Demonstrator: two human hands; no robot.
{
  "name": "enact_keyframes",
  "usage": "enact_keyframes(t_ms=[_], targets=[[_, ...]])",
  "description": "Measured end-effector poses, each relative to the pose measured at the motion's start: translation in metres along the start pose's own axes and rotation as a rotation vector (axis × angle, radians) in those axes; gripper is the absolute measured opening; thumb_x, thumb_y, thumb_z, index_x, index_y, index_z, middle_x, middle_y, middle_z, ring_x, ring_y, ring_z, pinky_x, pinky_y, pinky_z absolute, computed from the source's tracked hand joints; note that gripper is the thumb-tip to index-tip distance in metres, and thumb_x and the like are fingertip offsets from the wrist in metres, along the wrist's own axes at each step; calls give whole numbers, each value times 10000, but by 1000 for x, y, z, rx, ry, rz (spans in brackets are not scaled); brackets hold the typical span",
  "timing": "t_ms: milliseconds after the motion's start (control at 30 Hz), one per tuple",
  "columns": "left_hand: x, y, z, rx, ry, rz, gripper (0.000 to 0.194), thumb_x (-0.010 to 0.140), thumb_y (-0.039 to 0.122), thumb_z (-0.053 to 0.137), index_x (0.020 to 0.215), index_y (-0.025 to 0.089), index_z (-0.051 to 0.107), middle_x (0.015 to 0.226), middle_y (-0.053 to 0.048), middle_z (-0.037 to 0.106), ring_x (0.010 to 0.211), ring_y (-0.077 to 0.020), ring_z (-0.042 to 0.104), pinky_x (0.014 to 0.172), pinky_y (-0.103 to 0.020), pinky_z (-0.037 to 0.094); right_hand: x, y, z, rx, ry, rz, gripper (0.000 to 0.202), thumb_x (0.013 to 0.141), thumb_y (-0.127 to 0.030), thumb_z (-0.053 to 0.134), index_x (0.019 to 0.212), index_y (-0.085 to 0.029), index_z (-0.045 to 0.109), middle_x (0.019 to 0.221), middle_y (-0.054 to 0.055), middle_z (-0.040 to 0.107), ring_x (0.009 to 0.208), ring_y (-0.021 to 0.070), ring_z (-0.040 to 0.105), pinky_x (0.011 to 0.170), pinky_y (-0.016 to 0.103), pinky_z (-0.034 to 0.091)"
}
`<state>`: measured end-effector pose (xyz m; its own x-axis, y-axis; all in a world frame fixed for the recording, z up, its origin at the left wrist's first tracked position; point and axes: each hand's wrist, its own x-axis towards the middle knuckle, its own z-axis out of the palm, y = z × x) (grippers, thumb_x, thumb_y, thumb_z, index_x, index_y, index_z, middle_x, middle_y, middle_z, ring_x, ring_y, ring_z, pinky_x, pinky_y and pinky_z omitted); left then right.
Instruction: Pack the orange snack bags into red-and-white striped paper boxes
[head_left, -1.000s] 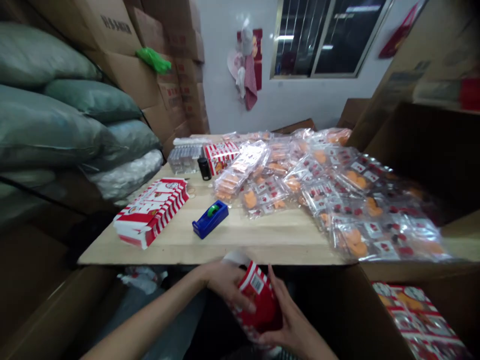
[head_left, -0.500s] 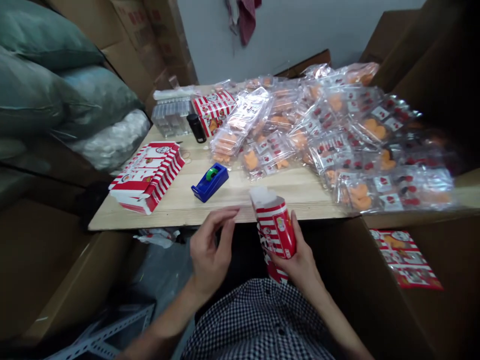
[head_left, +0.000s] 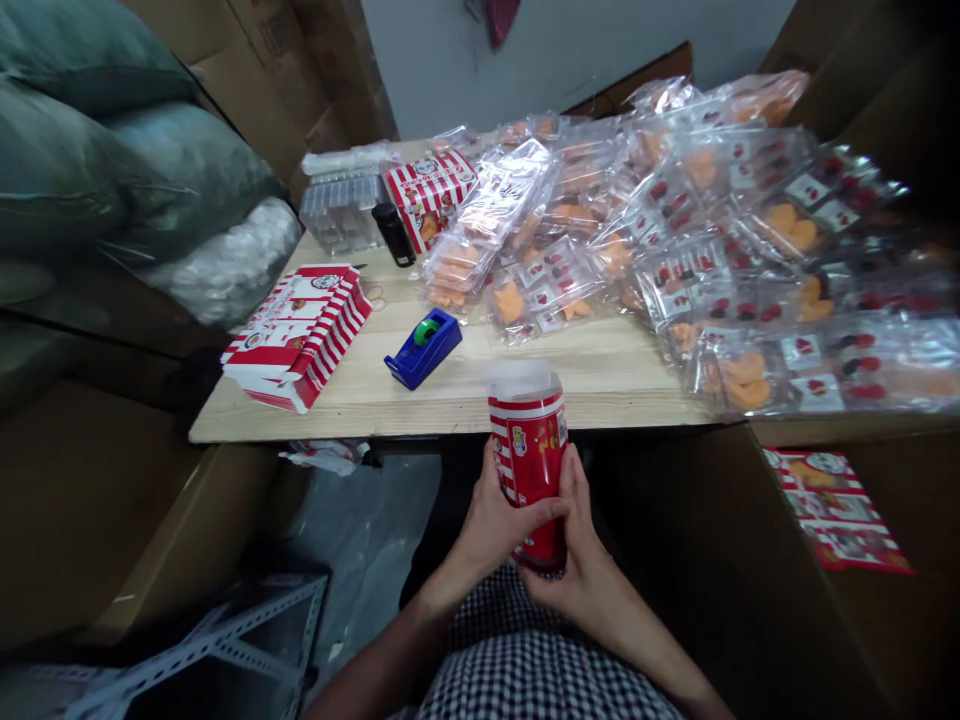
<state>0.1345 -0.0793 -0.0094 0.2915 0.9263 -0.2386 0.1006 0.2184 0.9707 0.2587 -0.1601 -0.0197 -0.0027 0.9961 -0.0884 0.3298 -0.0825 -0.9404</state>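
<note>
The left hand (head_left: 495, 518) and right hand (head_left: 586, 562) grip a curled red-and-white card (head_left: 529, 440) between them, at the near edge of the bench (head_left: 607, 375). A blue tape dispenser (head_left: 433, 350) and striped card stack (head_left: 289, 345) lie toward the near left corner; clear packets (head_left: 652, 225) crowd the right edge.

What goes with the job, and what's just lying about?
Seems to belong:
red-and-white printed rounded carton, held by the left hand and right hand
red-and-white striped card stack

Probably just lying about:
black cylindrical container
bulging grey-green sacks
dark red hanging cloth
</note>
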Motion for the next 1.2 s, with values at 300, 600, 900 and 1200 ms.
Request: enact_keyframes(t_ms=[300, 600, 900, 1200], targets=[[10, -17, -18, -280, -119, -156, 484, 777, 257, 795, 1201, 159, 582, 1142, -102, 738, 968, -228, 717, 896, -370, 567, 4, -1, -34, 548, 86, 162, 1051, 853, -316, 749, 1593, -418, 10, 1668, 60, 224, 1468, 289, 379, 1134, 515, 420], [6, 2, -6, -418, -336, -115, 814, 687, 312, 885, 1387, 219, 480, 1381, -130, 624, 1277, -331, 593, 1042, -444, 509, 33, 13, -34, 655, 215, 284, 587, 607, -510, 908, 1053, -196, 690, 1073, 120, 779, 1008, 356, 734, 931, 521, 573], [-8, 4, 2, -30, -91, -58, 568, 818, 405, 767, 1283, 219, 500, 1230, -103, 709, 1058, -250, 707, 926, -387, 562, 32, 23, -26, 688, 432, 380, 561, 576, -399, 945, 1029, -195, 684, 985, 104, 794, 907, 341, 760, 795, 479, 624], [-8, -11, 2, 18, -250, -56, 313, 922, 438, 623, 1053, 163, 693, 1016, -81, 770, 897, -247, 723, 779, -332, 569, 21, 31, -13, 706, 416, 406, 465, 649, -415, 910, 1002, -181, 719, 1004, 98, 794, 907, 305, 758, 852, 454, 605]])
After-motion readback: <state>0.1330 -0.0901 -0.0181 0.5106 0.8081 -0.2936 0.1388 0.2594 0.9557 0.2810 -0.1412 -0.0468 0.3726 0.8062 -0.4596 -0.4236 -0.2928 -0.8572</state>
